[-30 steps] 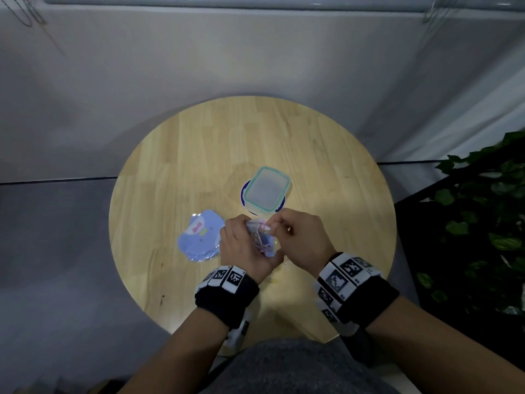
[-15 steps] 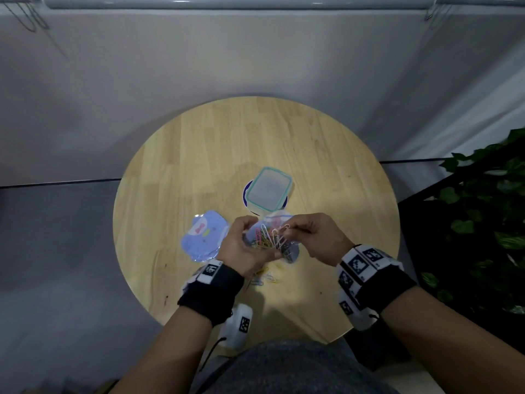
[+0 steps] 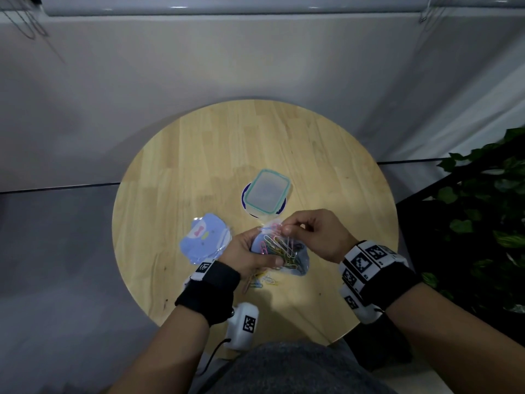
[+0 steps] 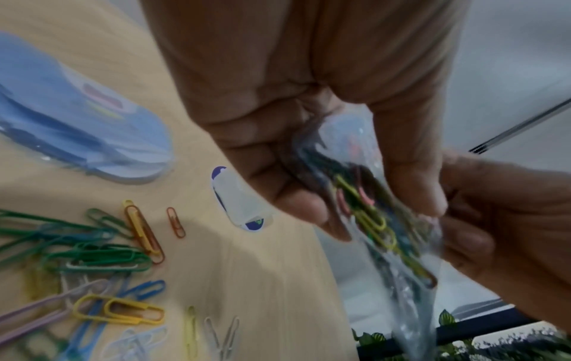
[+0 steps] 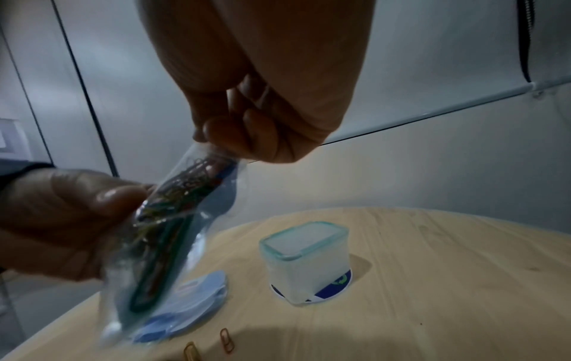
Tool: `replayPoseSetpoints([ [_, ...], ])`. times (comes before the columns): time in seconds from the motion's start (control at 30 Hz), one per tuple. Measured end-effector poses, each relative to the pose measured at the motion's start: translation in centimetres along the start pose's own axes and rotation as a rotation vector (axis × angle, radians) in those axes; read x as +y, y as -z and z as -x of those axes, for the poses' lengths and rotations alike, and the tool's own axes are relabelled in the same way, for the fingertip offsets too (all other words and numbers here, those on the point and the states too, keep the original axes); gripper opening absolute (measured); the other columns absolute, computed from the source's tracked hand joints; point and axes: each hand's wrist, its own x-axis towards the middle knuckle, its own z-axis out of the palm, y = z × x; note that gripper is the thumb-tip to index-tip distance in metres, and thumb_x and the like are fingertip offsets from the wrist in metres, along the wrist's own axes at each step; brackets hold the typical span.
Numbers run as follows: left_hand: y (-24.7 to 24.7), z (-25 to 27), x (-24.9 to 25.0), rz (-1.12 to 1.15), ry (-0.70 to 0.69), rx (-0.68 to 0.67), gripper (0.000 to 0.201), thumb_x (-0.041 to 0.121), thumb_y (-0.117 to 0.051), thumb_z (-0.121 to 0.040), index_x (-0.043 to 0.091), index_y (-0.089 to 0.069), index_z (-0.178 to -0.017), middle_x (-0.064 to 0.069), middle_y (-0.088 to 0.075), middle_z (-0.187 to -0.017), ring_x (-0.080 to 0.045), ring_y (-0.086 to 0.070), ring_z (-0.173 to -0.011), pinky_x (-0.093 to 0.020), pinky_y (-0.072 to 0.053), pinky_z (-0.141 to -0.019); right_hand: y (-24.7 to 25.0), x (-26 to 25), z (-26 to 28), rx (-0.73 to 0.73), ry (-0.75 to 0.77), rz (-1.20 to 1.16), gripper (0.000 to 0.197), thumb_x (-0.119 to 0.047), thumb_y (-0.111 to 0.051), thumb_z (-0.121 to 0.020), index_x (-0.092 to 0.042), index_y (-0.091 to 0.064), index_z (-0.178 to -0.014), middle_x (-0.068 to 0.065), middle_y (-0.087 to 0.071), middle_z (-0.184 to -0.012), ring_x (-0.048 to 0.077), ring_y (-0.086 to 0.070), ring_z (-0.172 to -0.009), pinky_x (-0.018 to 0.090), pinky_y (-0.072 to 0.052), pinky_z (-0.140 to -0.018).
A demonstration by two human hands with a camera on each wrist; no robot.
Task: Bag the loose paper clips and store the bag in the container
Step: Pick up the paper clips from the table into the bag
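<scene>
Bagging step, part-way through. The left hand (image 3: 250, 251) is gripping a clear bag (image 3: 284, 251) by its side, thumb and fingers curled round the plastic, while the right hand (image 3: 315, 237) is pinching the bag's upper edge between thumb and forefinger; both are holding it above the near part of the round wooden table (image 3: 199, 166). One bag is being filled, and it is already carrying a tangled bundle of coloured clips, too overlapped to count. Loose paper clips (image 4: 102, 256) are lying in a scatter on the table beneath and just near of the hands; the left wrist view is showing well over a dozen, though an exact count cannot be made. One container (image 3: 267, 193), open-topped with a teal rim, is standing on a round blue-and-white sticker (image 5: 338, 284) just far of the hands. One stack of blue sleeved cards (image 3: 204, 240) is lying to the left. Judging from this, the next move is calling for one hand to release the bag and gather the remaining clips while the other is keeping the mouth open; sealing and storing are not yet done.
</scene>
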Motion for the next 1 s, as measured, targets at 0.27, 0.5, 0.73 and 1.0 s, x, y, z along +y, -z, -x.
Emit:
replayPoseSetpoints([
  [0.27,0.5,-0.1,-0.5,0.11,0.045,-0.017,0.047,0.005,-0.079,-0.063,0.005,-0.065,-0.109,-0.015,-0.068,-0.095,-0.023,-0.064,-0.084,-0.036,-0.055,-0.077,0.2,-0.1,-0.2,-0.124,0.006,0.15,0.011,-0.01,-0.071,-0.08,-0.017,-0.076,-0.088,-0.024,-0.066,-0.063,-0.012,-0.059,-0.063,0.012,-0.043,-0.068],
  [0.5,0.5,0.3,-0.3,0.004,0.168,-0.078,0.039,-0.003,-0.078,-0.067,0.014,-0.067,-0.101,-0.007,-0.07,-0.088,-0.019,-0.066,-0.077,-0.033,-0.058,-0.069,0.0,-0.6,0.0,-0.375,-0.115,0.093,0.017,-0.007,-0.057,-0.089,-0.019,-0.059,-0.102,0.004,-0.069,-0.082,0.009,-0.061,-0.072,0.021,-0.05,-0.07],
  [0.73,0.3,-0.3,0.4,0.139,0.143,-0.043,0.044,-0.002,-0.074,-0.062,0.004,-0.063,-0.104,0.002,-0.063,-0.062,-0.008,-0.054,-0.048,-0.019,-0.044,-0.048,1.1,-1.3,-0.1,-0.069,-0.023,-0.041,0.024,0.004,-0.074,-0.073,-0.008,-0.071,-0.094,0.003,-0.067,-0.083,-0.007,-0.057,-0.062,0.009,-0.044,-0.065],
  [1.0,-0.5,-0.6,0.7,0.098,0.122,-0.042,0.035,-0.004,-0.078,-0.063,0.009,-0.067,-0.094,0.0,-0.065,-0.066,-0.01,-0.059,-0.054,-0.02,-0.046,-0.048,0.3,-0.2,0.2,-0.101,-0.085,-0.009,0.025,0.007,-0.062,-0.081,-0.017,-0.07,-0.08,0.005,-0.071,-0.077,0.009,-0.066,-0.075,0.029,-0.055,-0.076],
])
